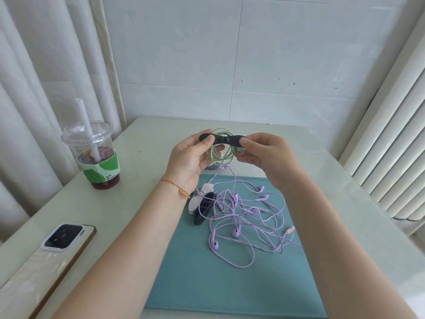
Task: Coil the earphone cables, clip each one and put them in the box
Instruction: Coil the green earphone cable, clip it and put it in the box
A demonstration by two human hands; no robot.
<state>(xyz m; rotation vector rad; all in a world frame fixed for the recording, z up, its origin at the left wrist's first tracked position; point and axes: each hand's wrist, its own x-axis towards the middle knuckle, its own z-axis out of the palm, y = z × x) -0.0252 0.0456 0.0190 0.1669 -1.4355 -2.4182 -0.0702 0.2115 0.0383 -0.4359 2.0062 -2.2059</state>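
Observation:
A coiled green earphone cable point(222, 155) hangs in the air above the far edge of the teal mat point(195, 279). A black clip point(222, 138) lies flat across the top of the coil. My left hand point(190, 157) pinches the clip's left end and my right hand point(264, 153) pinches its right end. Several purple earphones point(248, 226) lie tangled loose on the mat. Spare white clips point(200, 198) and black clips point(204, 209) sit on the mat near my left wrist. Behind my hands a grey object point(210, 167) is mostly hidden; I cannot tell what it is.
A plastic cup with a straw and green sleeve point(96, 155) stands at the table's left. A phone point(53, 256) lies face down near the left front edge. Curtains hang to the left, blinds to the right, a tiled wall behind.

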